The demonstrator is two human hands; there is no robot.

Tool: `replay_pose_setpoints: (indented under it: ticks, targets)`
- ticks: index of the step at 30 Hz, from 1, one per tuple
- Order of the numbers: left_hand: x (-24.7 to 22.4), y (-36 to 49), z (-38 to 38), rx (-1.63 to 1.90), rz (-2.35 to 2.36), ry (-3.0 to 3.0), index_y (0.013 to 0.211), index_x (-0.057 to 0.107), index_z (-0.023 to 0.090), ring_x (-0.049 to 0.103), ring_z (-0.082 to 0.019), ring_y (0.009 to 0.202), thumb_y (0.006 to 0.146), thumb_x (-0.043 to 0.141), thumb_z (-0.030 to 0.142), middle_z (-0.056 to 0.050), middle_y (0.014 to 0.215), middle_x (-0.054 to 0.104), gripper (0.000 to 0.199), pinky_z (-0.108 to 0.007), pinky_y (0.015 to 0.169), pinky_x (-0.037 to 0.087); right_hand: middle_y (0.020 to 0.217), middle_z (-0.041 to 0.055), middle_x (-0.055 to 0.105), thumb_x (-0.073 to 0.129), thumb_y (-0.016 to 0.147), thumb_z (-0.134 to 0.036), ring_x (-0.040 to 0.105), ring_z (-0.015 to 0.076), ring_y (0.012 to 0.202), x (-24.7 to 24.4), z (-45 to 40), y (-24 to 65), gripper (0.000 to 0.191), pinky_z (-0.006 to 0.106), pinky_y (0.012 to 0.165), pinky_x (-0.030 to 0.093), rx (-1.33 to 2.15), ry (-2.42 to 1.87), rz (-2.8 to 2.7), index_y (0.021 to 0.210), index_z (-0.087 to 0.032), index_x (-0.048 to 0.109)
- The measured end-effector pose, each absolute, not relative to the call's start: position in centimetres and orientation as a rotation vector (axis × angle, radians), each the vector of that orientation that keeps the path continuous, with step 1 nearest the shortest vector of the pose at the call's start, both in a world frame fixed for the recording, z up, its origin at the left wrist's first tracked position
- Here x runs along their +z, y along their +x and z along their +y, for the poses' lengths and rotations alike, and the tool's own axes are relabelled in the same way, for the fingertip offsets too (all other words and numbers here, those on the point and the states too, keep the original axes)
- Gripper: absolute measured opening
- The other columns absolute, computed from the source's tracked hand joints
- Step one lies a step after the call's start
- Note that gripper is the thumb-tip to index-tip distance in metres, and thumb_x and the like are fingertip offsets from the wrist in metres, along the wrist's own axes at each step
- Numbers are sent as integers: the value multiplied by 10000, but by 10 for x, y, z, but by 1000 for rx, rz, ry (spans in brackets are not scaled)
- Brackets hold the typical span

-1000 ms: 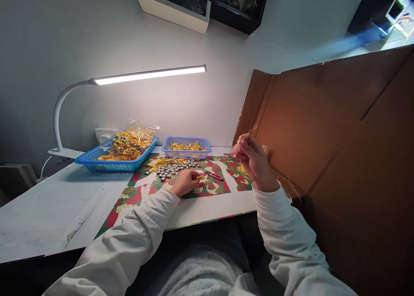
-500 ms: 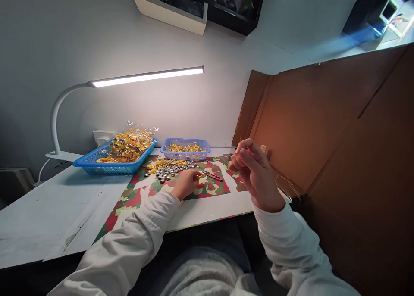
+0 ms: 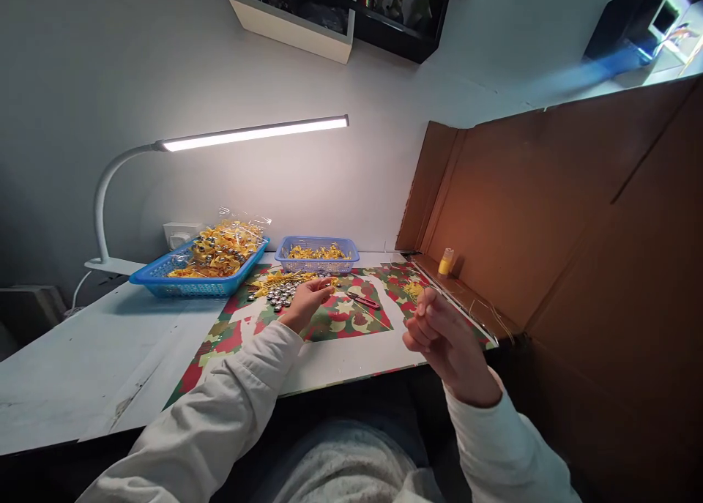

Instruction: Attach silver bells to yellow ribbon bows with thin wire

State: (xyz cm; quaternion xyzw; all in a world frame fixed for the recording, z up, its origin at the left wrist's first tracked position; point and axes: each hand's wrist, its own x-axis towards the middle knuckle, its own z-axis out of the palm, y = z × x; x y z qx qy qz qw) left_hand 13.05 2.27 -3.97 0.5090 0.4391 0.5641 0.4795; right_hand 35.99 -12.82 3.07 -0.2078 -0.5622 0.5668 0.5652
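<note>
My left hand (image 3: 308,302) is over the patterned mat (image 3: 351,327), its thumb and fingertips pinched together on something too small to make out. Beside it lie a pile of silver bells (image 3: 281,293) and a bundle of yellow pieces (image 3: 280,280). Red-handled snips (image 3: 364,301) rest on the mat to the right of that hand. My right hand (image 3: 442,334) is raised near the table's front edge, fingers closed in a pinch; what it holds is too fine to tell. Behind it is a small yellow heap (image 3: 411,289).
A blue basket (image 3: 192,286) of yellow ribbons and bells stands at the left, and a smaller basket (image 3: 317,263) at the back. A lamp (image 3: 258,132) arches above. Cardboard (image 3: 549,217) walls the right side, with a yellow-labelled bottle (image 3: 445,262) beside it.
My right hand has come down and slightly right, uncovering the bottle and the yellow heap. My left hand has shifted a little left and up, off the snips' tip.
</note>
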Motion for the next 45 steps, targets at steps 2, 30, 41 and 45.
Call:
replay_pose_setpoints:
  ticks: [2,30,41,45]
  targets:
    - [-35,131,21,1327,958,1020,894,684,117,489,-77,530,549,783,191,42,586,562,366,-226,573,417,506,-110,166,678,784,-490,136,66,443,22,-123,376,322,231,449,197,1401,-551,-1337,799,-240,475]
    - [-20,141,-9,1071,700,963,877,685,134,555,-83,603,591,762,121,-4,718,636,297,-223,621,456,702,8,592,515,855,-264,508,132,612,-27,-40,323,117,268,599,411,351,-892,-1724,815,-198,602]
    - [-23,142,-15,1085,645,969,780,609,161,538,-69,596,562,817,131,45,680,584,303,-204,600,461,666,-3,623,520,813,-170,513,101,558,-54,-33,320,158,234,540,433,192,-756,-1713,853,-182,672]
    - [-27,141,-13,1073,645,983,800,621,164,553,-74,618,567,822,146,41,692,592,308,-199,610,460,645,-8,616,519,817,-157,494,96,542,-54,-34,319,146,227,528,427,176,-745,-1711,845,-178,661]
